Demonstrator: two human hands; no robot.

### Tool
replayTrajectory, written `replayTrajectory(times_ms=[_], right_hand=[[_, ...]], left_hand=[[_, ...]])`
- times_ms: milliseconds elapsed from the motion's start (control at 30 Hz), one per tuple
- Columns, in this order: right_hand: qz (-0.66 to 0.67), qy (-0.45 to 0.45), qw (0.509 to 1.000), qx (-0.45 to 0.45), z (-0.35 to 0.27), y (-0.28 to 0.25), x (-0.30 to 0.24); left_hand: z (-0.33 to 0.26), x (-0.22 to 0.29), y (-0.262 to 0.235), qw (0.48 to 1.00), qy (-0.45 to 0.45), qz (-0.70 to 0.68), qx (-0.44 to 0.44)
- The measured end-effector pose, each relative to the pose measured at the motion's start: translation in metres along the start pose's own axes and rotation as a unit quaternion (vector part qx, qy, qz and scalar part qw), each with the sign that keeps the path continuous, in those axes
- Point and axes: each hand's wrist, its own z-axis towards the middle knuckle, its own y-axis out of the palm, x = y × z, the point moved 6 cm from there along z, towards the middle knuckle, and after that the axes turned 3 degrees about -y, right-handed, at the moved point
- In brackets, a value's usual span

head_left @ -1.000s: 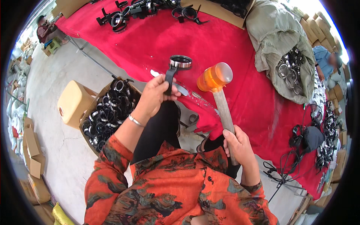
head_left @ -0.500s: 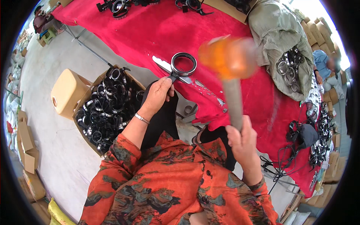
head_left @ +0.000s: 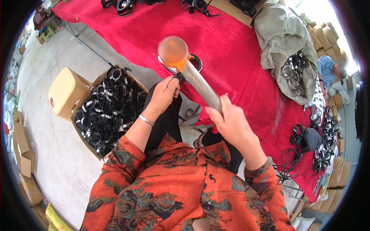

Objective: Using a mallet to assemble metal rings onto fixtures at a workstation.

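My left hand (head_left: 163,92) is closed on the short black stem of a black-and-silver ring (head_left: 198,63) at the near edge of the red-covered table (head_left: 227,50). Wrapped around the grey handle of a mallet (head_left: 173,52) is my right hand (head_left: 235,119). The mallet's orange, translucent head lies over the left part of the ring and hides most of it. Whether the head touches the ring, I cannot tell.
A carton (head_left: 86,145) heaped with similar rings stands on the floor at left, beside a beige stool (head_left: 65,92). On the table's right, a grey-green sack (head_left: 279,42) spills more rings. A black object (head_left: 312,139) with cables lies near the right edge. Another person (head_left: 327,71) sits far right.
The mallet has swung left and down from over the table to over the ring, with my right hand moving left and up. My left hand and the ring stay nearly in place.
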Motion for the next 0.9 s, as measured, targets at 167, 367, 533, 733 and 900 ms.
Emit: replayTrajectory(times_ms=[167,367,533,733,900], right_hand=[[0.048,-0.029,0.998,0.003,0.024,-0.039,-0.037],[-0.082,0.012,0.994,0.073,0.033,-0.019,0.013],[0.094,0.192,0.972,-0.095,0.05,-0.04,0.028],[0.235,0.16,0.957,0.066,0.017,-0.052,0.017],[0.29,0.289,0.911,-0.042,0.003,-0.027,0.064]], left_hand=[[-0.001,-0.003,-0.009,1.0,-0.026,-0.004,0.011],[-0.002,0.006,-0.006,0.999,0.014,0.041,-0.012],[0.002,0.001,-0.012,0.999,-0.025,0.024,-0.01],[-0.001,0.0,-0.011,0.999,-0.026,0.024,-0.04],[0.002,-0.005,-0.012,0.999,-0.016,0.019,-0.034]])
